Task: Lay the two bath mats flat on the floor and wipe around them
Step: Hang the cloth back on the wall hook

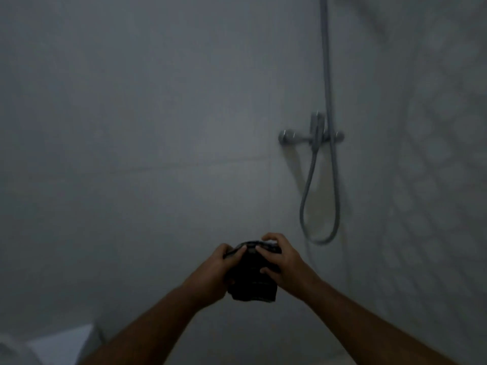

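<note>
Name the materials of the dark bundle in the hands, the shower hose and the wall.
Dark bundle: probably soft cloth; crumples and sags, matte.
Shower hose: flexible, metal or plastic, unclear; hangs in a loop, dull sheen.
Wall: likely tile; smooth, straight grout lines.

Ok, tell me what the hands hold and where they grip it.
A dark bunched cloth: the left hand grips its upper left edge, the right hand its upper right side. Mat or wiping cloth cannot be told.

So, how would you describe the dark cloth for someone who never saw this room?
Start at the grey tiled wall with the shower mixer on its right. Below-left of the hose loop, the left hand and right hand grip a bunched cloth. It is the only near-black thing in view.
</note>
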